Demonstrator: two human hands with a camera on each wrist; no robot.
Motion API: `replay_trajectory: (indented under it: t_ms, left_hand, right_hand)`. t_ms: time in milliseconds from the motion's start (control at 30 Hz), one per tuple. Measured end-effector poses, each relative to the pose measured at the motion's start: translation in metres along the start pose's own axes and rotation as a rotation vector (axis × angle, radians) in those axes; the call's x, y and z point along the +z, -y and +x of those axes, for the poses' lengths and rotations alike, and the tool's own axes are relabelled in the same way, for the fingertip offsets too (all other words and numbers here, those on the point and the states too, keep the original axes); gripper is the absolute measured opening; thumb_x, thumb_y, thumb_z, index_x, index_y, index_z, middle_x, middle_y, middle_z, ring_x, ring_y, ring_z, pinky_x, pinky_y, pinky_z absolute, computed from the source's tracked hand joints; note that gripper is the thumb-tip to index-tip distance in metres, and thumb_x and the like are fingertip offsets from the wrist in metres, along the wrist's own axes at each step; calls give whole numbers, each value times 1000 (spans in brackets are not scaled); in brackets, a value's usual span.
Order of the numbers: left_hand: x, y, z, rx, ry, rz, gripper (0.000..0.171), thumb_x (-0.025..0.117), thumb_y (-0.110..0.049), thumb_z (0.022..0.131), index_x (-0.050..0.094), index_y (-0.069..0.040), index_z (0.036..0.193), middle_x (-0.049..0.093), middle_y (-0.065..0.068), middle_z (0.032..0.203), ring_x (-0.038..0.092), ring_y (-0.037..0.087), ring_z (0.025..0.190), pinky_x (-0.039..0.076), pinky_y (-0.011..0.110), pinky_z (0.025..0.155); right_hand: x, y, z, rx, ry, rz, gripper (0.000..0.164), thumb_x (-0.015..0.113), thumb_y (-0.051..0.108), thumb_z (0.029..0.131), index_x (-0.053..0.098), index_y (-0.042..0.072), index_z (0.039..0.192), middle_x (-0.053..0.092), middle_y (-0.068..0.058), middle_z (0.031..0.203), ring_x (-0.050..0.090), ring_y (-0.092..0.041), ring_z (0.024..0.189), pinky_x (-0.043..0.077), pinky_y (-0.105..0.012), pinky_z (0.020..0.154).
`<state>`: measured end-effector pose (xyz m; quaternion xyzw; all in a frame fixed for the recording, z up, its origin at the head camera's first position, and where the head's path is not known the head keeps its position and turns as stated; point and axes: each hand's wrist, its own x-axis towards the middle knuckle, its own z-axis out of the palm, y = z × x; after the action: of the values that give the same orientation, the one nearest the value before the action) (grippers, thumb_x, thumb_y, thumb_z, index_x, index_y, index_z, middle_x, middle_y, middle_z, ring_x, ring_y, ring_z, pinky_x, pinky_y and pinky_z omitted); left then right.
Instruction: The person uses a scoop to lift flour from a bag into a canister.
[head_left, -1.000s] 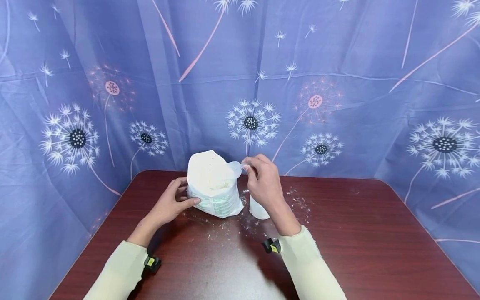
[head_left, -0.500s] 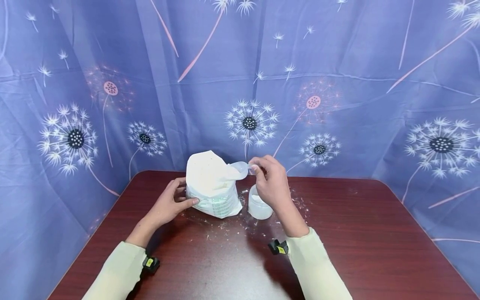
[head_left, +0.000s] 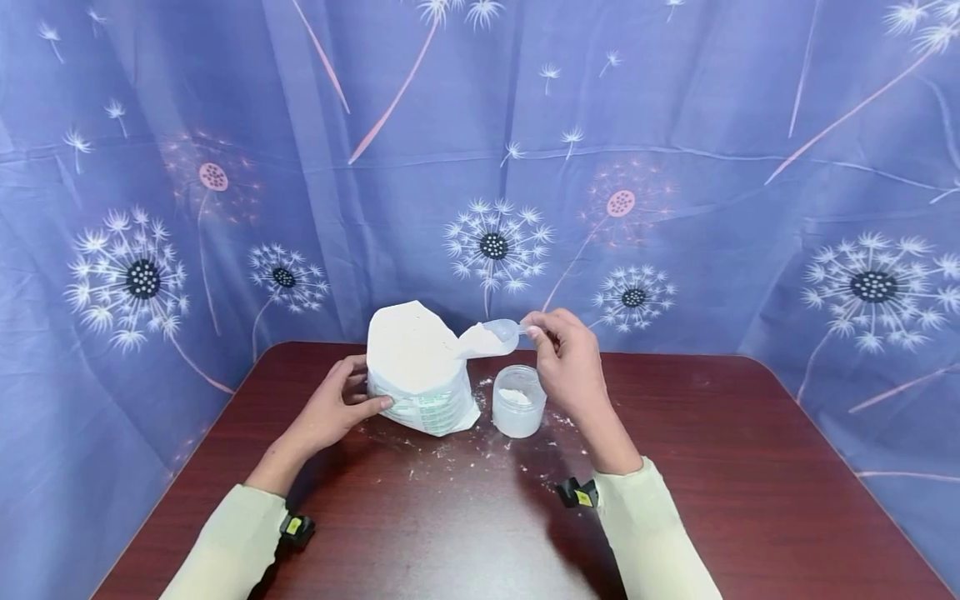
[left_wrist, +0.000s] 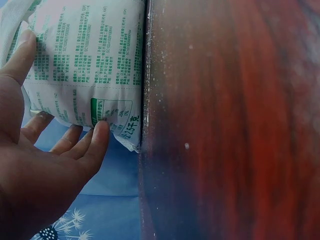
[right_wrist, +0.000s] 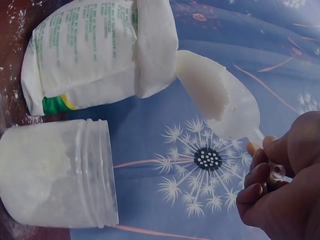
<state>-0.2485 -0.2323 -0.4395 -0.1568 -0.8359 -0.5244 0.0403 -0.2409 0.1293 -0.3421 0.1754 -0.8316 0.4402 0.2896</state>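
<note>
A white bag of flour (head_left: 431,408) with green print stands with its folded top open. My left hand (head_left: 330,408) holds the bag's left side, thumb at the front and fingers around the back; in the left wrist view its fingertips touch the printed wrapper (left_wrist: 85,60). My right hand (head_left: 567,362) pinches the handle of a clear plastic scoop (right_wrist: 235,107) heaped with white powder. The scoop is raised at the bag's right rim, its tip overlapping the rim in the head view. Below it stands a clear lidless jar (head_left: 519,414) with white powder inside.
White powder is scattered on the dark red wooden table (head_left: 450,533) around the bag and jar. Behind the table's back edge hangs a blue curtain (head_left: 375,208) with dandelion prints. A black wrist device (head_left: 297,529) sits at each sleeve.
My right hand has drawn the scoop rightward and out of the bag, now showing its load of powder. The jar has come into fuller view. My left hand stays on the bag.
</note>
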Motion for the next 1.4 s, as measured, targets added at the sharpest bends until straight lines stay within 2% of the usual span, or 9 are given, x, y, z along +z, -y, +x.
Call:
replay_trajectory:
  t_ms: [200, 600, 933, 1400]
  left_hand:
    - [0, 1, 0, 5, 10, -6, 71, 84, -17, 94, 46, -6, 152, 43, 25, 146, 55, 50, 135, 55, 59, 104]
    - [-1, 5, 2, 12, 18, -26, 73, 84, -16, 94, 43, -3, 154, 44, 23, 148, 53, 46, 138, 52, 59, 107]
    - [-2, 5, 2, 12, 19, -27, 73, 84, -15, 94, 43, -3, 153, 45, 23, 148, 54, 46, 136, 54, 57, 104]
    - [1, 5, 2, 30, 14, -28, 71, 83, -11, 94, 43, -1, 152, 47, 24, 146, 55, 47, 135, 51, 61, 107]
  right_hand:
    - [-11, -6, -1, -18, -21, -19, 13, 68, 3, 103, 80, 6, 105, 58, -5, 82, 46, -18, 67, 36, -28, 61]
    - [-37, -24, -5, 10, -25, -66, 14, 66, 4, 104, 80, 6, 106, 58, -6, 83, 44, -20, 67, 35, -29, 61]
    - [-52, -37, -8, 16, -12, -120, 16, 65, 1, 103, 79, 9, 103, 57, -5, 83, 46, -19, 68, 37, -28, 61]
    - [-66, -51, -10, -18, 18, -195, 14, 65, -1, 103, 79, 4, 105, 58, -6, 81, 46, -19, 66, 38, -30, 62]
